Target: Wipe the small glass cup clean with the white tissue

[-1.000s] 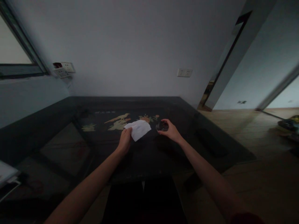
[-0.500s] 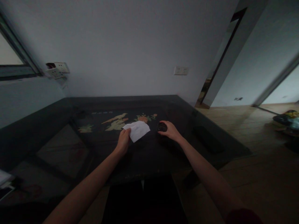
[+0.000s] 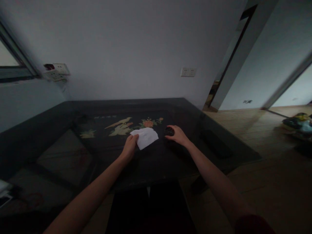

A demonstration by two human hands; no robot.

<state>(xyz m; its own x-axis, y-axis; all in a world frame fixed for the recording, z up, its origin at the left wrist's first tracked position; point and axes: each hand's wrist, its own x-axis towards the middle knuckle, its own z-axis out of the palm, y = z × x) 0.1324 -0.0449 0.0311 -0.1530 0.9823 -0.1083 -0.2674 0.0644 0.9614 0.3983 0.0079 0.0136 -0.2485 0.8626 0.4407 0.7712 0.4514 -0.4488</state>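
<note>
My left hand [image 3: 129, 147] pinches the near corner of a white sheet of paper or tissue [image 3: 145, 137] held just above the dark glass table [image 3: 73, 143]. A little to the right, my right hand [image 3: 179, 136] curls over a small dark round object [image 3: 169, 131] that rests on the tabletop. The room is dim and the dark object shows little detail. Under the glass, a painted panel with a bird and flowers [image 3: 126, 125] lies just beyond both hands.
A white wall with a double socket [image 3: 188, 71] stands behind the table, and more sockets [image 3: 55, 72] sit at the left below a window. Wooden floor and a doorway open to the right. Some pale items lie at the table's near left edge [image 3: 5, 191].
The view has drifted slightly. The white sheet has shifted a little in my left hand, and my right hand has settled lower over the dark object.
</note>
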